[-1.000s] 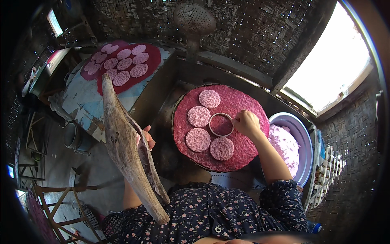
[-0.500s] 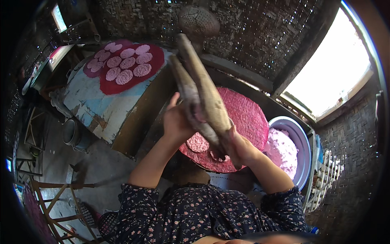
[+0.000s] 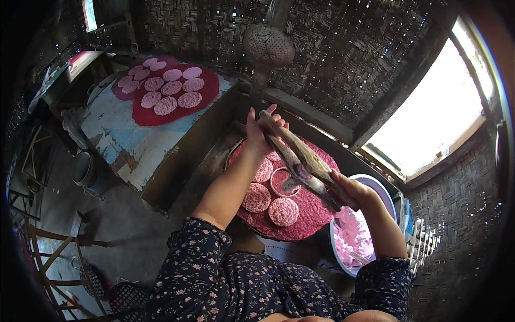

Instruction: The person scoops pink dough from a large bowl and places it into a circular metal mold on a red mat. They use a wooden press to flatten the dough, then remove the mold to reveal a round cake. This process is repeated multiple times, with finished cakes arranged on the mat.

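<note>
A long wooden press with two weathered bars lies slantwise in the air above a round red mat. Around its far left end my left hand is closed, its fingers partly showing. My right hand grips the opposite end, beside the basin. Under the bars, a greyish lower part of the press reaches into a thin pale ring on the mat. Several round pink strand cakes lie around the ring, among them a near cake and a left cake.
A basin of pink dough stands right of the mat. At the left, a worn table bears a red mat with several pink cakes. A metal bucket and wooden frame stand on the floor.
The press has come down and away from me, over the mat. My left hand has shifted from beside the bars to their far end. The ring and more pink cakes now show.
</note>
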Demonstrator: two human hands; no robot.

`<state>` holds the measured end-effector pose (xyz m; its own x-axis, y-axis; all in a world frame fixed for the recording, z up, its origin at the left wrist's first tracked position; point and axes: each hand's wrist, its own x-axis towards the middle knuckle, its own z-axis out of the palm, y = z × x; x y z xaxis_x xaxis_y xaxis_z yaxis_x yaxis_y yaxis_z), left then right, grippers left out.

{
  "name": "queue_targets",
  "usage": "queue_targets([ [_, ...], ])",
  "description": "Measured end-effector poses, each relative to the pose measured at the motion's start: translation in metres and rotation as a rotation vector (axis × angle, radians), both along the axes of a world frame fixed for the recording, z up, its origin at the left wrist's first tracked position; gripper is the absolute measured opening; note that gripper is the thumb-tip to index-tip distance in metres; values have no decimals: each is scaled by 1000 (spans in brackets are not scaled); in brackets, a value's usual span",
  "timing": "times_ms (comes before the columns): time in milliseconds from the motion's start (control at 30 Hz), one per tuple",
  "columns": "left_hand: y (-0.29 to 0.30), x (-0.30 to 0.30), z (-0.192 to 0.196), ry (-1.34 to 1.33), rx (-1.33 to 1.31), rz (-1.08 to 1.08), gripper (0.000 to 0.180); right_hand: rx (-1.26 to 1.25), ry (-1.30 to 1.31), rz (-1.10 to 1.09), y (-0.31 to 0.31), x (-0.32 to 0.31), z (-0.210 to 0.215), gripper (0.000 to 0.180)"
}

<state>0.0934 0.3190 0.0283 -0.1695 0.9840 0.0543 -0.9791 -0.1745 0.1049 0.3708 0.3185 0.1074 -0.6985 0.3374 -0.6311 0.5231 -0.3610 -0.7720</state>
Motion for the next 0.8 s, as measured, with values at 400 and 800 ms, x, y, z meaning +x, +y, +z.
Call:
queue_targets([
  [400, -5, -22, -27, -42, 1, 45, 53, 114, -117, 83, 9, -17, -23, 62],
  [800, 24, -20, -27, -154, -29, 50, 53, 549, -384, -24, 14, -29, 4, 60],
])
